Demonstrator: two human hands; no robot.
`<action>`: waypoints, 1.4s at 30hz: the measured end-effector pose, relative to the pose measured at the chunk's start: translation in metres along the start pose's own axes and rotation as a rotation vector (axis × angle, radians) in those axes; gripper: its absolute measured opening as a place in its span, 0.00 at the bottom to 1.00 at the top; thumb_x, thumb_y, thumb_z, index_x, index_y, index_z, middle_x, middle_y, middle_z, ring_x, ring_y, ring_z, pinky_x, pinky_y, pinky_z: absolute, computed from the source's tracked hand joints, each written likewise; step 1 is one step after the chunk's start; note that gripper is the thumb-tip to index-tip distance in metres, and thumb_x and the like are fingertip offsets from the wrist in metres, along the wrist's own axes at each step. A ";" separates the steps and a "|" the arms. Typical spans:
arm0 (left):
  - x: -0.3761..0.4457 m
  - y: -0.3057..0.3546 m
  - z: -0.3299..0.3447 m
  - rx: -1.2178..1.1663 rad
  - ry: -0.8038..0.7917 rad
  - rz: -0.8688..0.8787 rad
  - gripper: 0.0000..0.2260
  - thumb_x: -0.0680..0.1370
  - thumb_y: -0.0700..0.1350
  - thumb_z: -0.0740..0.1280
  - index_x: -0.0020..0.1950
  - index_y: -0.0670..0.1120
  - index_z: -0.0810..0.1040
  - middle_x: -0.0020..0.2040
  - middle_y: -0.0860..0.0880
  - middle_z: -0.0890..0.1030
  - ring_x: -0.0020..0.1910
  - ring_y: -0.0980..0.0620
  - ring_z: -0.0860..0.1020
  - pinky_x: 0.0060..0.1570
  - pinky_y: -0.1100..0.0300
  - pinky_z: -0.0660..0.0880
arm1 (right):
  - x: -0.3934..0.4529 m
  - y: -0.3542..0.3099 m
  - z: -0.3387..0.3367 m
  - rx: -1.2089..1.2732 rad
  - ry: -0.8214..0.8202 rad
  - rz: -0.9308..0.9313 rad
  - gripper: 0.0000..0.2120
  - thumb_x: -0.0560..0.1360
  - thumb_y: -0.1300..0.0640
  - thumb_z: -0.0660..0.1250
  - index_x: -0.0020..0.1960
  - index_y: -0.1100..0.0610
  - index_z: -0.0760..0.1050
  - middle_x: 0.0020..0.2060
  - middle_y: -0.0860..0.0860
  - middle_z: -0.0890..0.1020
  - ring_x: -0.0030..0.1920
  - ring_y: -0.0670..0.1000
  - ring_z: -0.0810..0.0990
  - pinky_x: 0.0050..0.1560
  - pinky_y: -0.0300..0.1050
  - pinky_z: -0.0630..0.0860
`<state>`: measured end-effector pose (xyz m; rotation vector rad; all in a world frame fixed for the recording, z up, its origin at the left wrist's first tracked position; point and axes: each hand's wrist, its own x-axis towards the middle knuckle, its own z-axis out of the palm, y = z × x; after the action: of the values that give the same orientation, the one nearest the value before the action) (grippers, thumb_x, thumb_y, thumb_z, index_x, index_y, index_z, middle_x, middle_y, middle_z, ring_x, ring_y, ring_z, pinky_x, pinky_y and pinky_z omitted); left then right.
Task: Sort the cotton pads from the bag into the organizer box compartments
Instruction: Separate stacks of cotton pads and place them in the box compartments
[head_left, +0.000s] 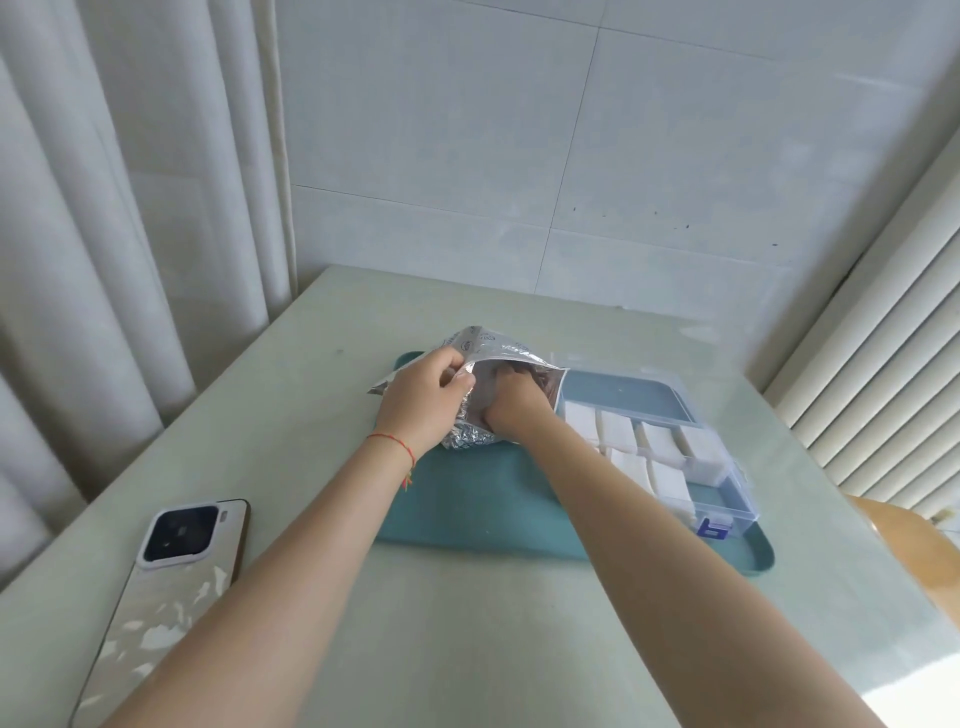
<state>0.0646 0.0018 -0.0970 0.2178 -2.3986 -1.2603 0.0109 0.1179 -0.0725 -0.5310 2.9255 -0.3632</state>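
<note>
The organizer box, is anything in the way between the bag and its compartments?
Nothing visible. The organizer box lies open right beside the foil bag on the teal tray; the right hand is inside the bag.

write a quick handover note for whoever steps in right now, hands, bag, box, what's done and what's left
Left hand pinches the foil bag open by its rim. Right hand is inside the bag's mouth; its fingers are hidden, so any grasp is unclear.
Bag and organizer box sit on the teal tray, box to the right, lid open.
Done: cotton pads fill several compartments.
Left: the near-right compartment looks empty; pull out more pads and fill it.
</note>
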 end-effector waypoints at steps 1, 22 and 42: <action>0.000 0.000 0.000 0.001 0.002 -0.007 0.02 0.78 0.47 0.66 0.46 0.52 0.75 0.38 0.56 0.78 0.39 0.52 0.74 0.37 0.62 0.67 | 0.000 0.000 -0.002 0.023 0.004 -0.003 0.23 0.78 0.62 0.62 0.71 0.66 0.63 0.67 0.63 0.71 0.68 0.62 0.69 0.67 0.50 0.70; -0.014 0.034 0.023 0.049 -0.034 0.004 0.17 0.72 0.52 0.68 0.58 0.47 0.74 0.54 0.52 0.75 0.55 0.50 0.74 0.57 0.54 0.72 | -0.050 0.079 -0.043 0.854 0.097 0.136 0.05 0.77 0.62 0.65 0.51 0.63 0.77 0.37 0.54 0.83 0.27 0.51 0.79 0.26 0.39 0.73; -0.039 0.101 0.066 -1.225 -0.674 -0.682 0.30 0.80 0.67 0.50 0.60 0.46 0.81 0.56 0.42 0.84 0.48 0.42 0.84 0.46 0.48 0.81 | -0.082 0.140 -0.068 0.988 -0.052 -0.136 0.12 0.76 0.62 0.70 0.59 0.60 0.74 0.35 0.52 0.82 0.25 0.49 0.75 0.32 0.45 0.70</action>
<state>0.0772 0.1225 -0.0589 0.2443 -1.4718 -3.2350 0.0291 0.2889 -0.0360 -0.5333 2.2358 -1.6195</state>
